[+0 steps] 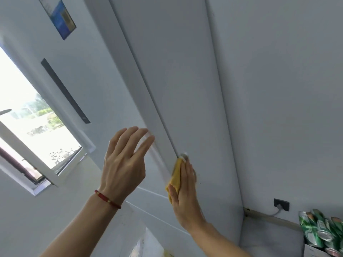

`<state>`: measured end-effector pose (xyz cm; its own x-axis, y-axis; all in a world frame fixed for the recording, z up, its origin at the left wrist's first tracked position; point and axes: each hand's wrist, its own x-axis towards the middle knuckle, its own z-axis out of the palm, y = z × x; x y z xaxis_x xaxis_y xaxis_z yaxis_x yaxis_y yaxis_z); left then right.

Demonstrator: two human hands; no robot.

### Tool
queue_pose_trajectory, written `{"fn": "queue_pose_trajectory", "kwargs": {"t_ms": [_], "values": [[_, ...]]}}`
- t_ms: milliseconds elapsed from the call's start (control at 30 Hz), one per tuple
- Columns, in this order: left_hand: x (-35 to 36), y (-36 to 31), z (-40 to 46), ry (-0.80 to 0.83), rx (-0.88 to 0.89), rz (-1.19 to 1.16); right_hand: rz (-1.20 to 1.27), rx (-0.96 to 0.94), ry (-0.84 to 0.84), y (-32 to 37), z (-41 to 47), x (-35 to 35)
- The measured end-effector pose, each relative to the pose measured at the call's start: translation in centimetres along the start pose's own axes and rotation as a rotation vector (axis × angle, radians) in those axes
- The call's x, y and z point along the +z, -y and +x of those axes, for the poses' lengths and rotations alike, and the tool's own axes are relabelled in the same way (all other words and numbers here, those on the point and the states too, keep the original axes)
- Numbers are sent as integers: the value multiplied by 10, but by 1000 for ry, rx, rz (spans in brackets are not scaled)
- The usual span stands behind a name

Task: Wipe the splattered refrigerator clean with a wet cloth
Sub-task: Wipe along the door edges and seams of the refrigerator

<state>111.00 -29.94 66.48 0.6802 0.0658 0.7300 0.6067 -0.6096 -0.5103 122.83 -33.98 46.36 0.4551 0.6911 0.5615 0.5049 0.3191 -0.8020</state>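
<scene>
Head view is tilted upward along the white refrigerator [185, 80], whose side panel and door front are seen meeting at a long vertical edge. A yellow cloth [176, 178] is pressed against the side panel by the right hand [184, 190], just beside that edge. The cloth is held flat between the palm and the panel, with the thumb laid over its lower part and the fingers stretched straight upward; only its left border is seen, the rest being covered by the hand. A small whitish smear [184, 155] is seen on the panel at the fingertips, right above the top of the cloth.

The left hand [124, 164] is raised in front of the door front, to the left of the cloth and apart from it, with its fingers spread and relaxed and nothing held in it; whether the fingertips touch the door cannot be told. A red cord bracelet [107, 199] is worn on the left wrist.

A dark handle strip [65, 91] and a blue label [62, 17] are seen on the door front. An open window [33, 127] is seen at the left. At the lower right, a wall socket [281, 204] with a plugged cable and some green cans [319, 232] are seen.
</scene>
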Motion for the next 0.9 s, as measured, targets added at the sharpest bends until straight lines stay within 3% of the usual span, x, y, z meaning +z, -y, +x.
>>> {"fn": "queue_pose_trajectory", "kwargs": {"t_ms": [100, 267, 367, 633, 733, 900], "values": [[5, -1, -5, 32, -11, 12, 62, 72, 54, -9, -4, -1], [8, 11, -6, 16, 74, 29, 8, -177, -5, 69, 86, -19], [10, 17, -9, 38, 118, 59, 20, -259, -12, 79, 106, -25], [18, 24, -20, 84, 129, 46, -26, 20, 102, -46, -22, 2], [23, 22, -23, 52, 108, -6, -104, 66, 139, -43, -23, 4], [33, 17, -26, -30, 65, -56, -111, -51, 73, 11, 29, -5]]}}
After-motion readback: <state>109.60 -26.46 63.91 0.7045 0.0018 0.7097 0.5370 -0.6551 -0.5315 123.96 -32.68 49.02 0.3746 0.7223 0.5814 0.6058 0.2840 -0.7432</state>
